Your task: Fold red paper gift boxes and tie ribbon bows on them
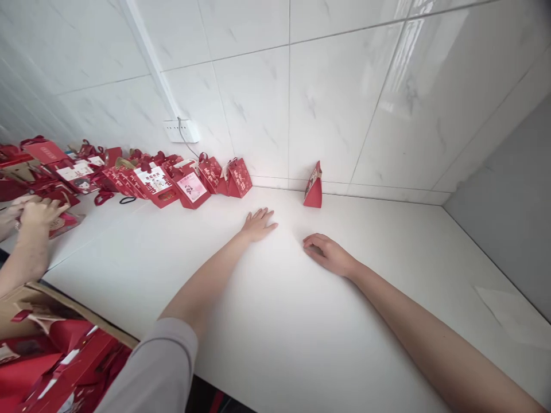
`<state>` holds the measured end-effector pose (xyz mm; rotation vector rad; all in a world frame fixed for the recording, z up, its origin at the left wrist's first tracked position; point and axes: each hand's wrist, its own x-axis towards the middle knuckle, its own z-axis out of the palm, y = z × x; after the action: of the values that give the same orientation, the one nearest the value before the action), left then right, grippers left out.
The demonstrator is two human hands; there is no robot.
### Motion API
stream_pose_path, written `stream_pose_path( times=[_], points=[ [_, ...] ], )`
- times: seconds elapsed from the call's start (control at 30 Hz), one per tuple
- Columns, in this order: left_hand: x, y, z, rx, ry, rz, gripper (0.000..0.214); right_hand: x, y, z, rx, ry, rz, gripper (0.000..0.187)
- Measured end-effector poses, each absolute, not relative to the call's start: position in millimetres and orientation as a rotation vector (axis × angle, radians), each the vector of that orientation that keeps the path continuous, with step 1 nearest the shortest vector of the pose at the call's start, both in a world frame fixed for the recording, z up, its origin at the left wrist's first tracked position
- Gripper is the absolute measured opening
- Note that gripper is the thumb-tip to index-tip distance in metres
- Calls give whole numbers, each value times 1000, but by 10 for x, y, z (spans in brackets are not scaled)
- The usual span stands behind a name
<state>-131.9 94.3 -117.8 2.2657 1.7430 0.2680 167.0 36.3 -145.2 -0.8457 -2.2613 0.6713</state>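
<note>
Outstretched arms (413, 321) reach over the table (267, 332), left fingers (260, 214) spread, right fingers (317, 238) loosely curled.

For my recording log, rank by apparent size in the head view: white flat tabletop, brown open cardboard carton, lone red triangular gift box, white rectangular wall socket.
Tabletop
Cardboard carton
Gift box and wall socket: too alike to rank

1 head camera looks forward and down across the table (275, 327)
</note>
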Motion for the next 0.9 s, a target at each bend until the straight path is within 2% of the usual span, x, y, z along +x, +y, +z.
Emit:
stream_pose_path(
  times=[0.17,0.33,0.5,0.57,0.73,0.9],
  points=[
    [-512,1431,-1344,2076,1886,540,103,1645,428,-1448,-824,-2234,660,11],
    [244,1728,-1386,1895,1790,897,119,1633,460,-1455,-809,-2231,650,12],
    [544,1935,-1290,1705,1847,1195,126,1621,501,-1427,-777,-2214,653,15],
    [552,1979,-1271,1630,1814,1184,120,1619,510,-1414,-778,-2212,658,14],
    [462,1970,-1268,1577,1679,1058,83,1631,519,-1372,-811,-2139,590,15],
    [259,1744,-1159,1629,1411,937,64,1730,607,-1358,-1048,-1660,270,43]
  ],
)
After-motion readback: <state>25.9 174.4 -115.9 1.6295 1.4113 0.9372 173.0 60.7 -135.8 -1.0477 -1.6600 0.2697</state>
